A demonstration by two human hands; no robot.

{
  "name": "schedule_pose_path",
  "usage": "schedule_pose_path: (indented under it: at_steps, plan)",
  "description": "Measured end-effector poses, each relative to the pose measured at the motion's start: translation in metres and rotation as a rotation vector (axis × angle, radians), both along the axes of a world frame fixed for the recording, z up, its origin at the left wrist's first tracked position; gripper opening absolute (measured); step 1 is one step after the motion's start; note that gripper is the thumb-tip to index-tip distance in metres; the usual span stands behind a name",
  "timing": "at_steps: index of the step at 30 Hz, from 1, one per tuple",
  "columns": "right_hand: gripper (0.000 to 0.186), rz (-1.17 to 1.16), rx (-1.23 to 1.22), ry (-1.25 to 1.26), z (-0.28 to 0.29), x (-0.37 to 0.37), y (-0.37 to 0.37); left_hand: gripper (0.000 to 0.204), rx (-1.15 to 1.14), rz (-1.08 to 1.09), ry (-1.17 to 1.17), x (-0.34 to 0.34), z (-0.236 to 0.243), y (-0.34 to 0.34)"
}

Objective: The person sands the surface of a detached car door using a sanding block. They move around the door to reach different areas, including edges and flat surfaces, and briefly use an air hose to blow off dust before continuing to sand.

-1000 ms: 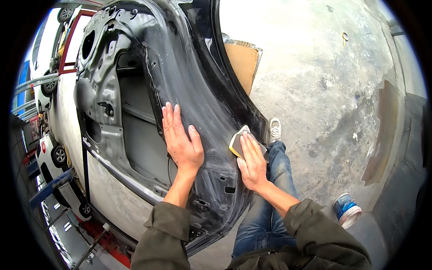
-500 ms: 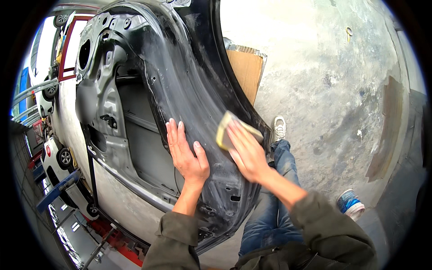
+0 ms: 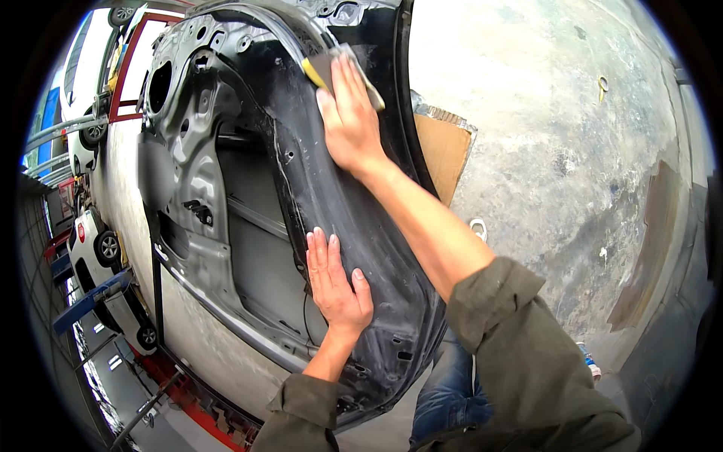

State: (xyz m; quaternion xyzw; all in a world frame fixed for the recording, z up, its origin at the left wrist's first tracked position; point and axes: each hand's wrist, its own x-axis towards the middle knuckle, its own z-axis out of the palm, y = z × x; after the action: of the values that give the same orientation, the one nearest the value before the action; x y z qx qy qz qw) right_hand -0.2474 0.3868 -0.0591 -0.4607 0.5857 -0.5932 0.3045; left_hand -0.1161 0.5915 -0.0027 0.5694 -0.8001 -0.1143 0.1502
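Note:
A black and grey car door point(image 3: 331, 197) lies in front of me, its bare inner side with holes and a large opening facing up. My right hand point(image 3: 352, 124) is far out along the door's smooth black band. Its fingers press a yellow-edged sanding pad point(image 3: 319, 72) flat on the surface; the palm covers part of the pad. Nearer to me, my left hand point(image 3: 335, 294) rests on the door beside the large opening, fingers stretched out and holding nothing.
A flat piece of cardboard point(image 3: 443, 154) lies on the concrete floor right of the door. Farther right are a small yellow-handled tool point(image 3: 602, 87) and a blue and white can point(image 3: 590, 360). Parked cars point(image 3: 96, 241) and a blue lift arm point(image 3: 94, 300) stand at the left.
My right hand has slid the sanding pad far forward and left along the door. My left hand stays flat by the opening. The view has shifted a little.

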Motion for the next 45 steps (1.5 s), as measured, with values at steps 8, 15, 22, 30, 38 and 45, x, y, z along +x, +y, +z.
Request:
schedule_pose_path:
  at_steps: [8, 15, 22, 30, 38, 45]
  plan:
    - [0.060, 0.225, 0.253, 0.026, -0.004, 0.001, 0.204, 0.061, 0.015, 0.035, 0.011, 0.006, 0.001, 0.004]
    - [0.061, 0.353, 0.208, 0.064, -0.014, -0.022, 0.203, 0.061, 0.041, 0.033, 0.005, 0.008, 0.002, 0.008]
    - [0.055, 0.134, -0.080, 0.225, -0.010, -0.030, -0.038, 0.060, 0.027, 0.019, 0.028, 0.002, 0.002, -0.001]
    - [0.060, 0.331, 0.101, 0.207, -0.026, -0.012, 0.193, 0.058, -0.033, 0.034, 0.028, 0.011, 0.000, 0.006]
    - [0.058, 0.402, 0.457, 0.062, -0.011, -0.034, 0.440, 0.056, -0.093, 0.013, 0.048, 0.007, -0.004, 0.005]
    - [0.060, 0.397, 0.278, 0.641, 0.002, -0.098, 0.342, 0.056, -0.104, 0.018, 0.065, 0.006, -0.002, 0.006]
